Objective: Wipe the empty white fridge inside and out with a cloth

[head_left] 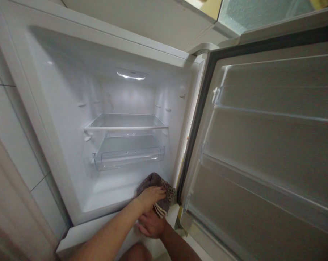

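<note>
A dark brown-grey cloth point(153, 180) with a patterned, striped border lies bunched at the front right corner of the open refrigerator's floor. On top of it rests my left hand point(150, 198), its fingers laid over the cloth and pressing it down. Just below, my right hand point(153, 224) is closed near the lower front edge of the compartment, right under the cloth's hanging hem. My left forearm and the cloth partly hide its fingers, so what they grip does not show.
Inside the refrigerator are a glass shelf point(126, 121) and a clear drawer point(130, 158) below it. The door point(261, 145), with clear racks, stands wide open on the right. A white drawer front point(85, 232) juts out below. A tiled wall point(20, 145) is at left.
</note>
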The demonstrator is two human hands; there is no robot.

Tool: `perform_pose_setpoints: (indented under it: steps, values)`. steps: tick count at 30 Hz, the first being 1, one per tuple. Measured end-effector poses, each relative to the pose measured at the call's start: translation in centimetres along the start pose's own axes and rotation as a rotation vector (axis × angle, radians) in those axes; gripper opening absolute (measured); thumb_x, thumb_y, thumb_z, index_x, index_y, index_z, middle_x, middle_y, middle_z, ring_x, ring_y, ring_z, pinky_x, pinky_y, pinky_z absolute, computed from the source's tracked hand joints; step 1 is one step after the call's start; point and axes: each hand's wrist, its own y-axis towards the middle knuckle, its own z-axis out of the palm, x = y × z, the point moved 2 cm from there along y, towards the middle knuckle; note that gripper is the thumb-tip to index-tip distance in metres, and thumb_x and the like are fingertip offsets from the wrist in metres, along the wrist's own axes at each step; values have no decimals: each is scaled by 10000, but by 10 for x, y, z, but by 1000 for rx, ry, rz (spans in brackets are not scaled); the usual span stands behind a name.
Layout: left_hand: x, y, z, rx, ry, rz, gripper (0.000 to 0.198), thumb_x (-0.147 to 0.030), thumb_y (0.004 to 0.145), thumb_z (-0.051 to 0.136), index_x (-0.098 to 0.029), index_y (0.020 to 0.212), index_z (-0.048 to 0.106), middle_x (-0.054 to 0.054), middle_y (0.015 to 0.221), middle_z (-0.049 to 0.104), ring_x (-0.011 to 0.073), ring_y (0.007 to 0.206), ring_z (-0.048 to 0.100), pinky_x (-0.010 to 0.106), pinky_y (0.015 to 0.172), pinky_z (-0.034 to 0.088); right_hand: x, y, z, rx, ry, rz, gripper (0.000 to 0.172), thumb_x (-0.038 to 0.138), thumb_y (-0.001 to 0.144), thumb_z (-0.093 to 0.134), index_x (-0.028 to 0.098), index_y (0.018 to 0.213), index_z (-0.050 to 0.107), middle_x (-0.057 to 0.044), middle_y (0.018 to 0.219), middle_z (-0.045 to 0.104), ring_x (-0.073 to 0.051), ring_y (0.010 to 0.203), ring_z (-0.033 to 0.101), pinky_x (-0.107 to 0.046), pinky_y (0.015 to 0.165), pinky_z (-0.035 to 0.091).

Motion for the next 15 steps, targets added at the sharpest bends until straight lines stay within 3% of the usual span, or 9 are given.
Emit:
perform_pose_setpoints:
  steps: [3, 6, 8, 11, 15]
  values:
    - [36, -61, -5, 59, -140, -250, 822, -110, 792, 595, -208, 1606, 529, 104, 1666, 554, 218, 1521, 552, 361, 1267, 453, 6, -7, -8, -17, 49, -44, 529, 410, 1088, 493, 210, 1576, 531, -83, 1575, 608, -231, 1481, 519, -393, 1254, 433]
    - [66, -121, -9, 100, -218, -530, 802, -122, 821, 524, -155, 1622, 499, 136, 1673, 534, 257, 1540, 537, 418, 1286, 443, -5, -11, -12, -163, -9, 200, 474, 313, 1073, 467, 190, 1513, 589, -99, 1549, 628, -240, 1451, 550, -407, 1216, 456]
    - [79, -150, -10, 111, -246, -687, 717, -261, 917, 516, -126, 1620, 494, 174, 1669, 529, 321, 1557, 511, 492, 1297, 424, -20, -7, -9, -263, -114, 400, 475, 250, 1068, 453, 159, 1510, 598, -126, 1547, 628, -259, 1446, 560, -434, 1203, 458]
    - [87, -168, -8, 104, -246, -864, 727, -470, 988, 486, -99, 1613, 492, 235, 1688, 481, 409, 1610, 411, 620, 1312, 358, -42, 5, 0, -335, -240, 605, 501, 244, 1078, 454, 113, 1544, 582, -141, 1589, 597, -289, 1501, 523, -467, 1236, 423]
    - [81, -151, -2, 79, -235, -898, 654, -448, 997, 499, -114, 1553, 576, 238, 1642, 543, 419, 1602, 422, 633, 1314, 345, -55, 13, 11, -330, -243, 692, 504, 287, 1075, 469, 124, 1528, 616, -120, 1569, 622, -274, 1502, 529, -467, 1290, 363]
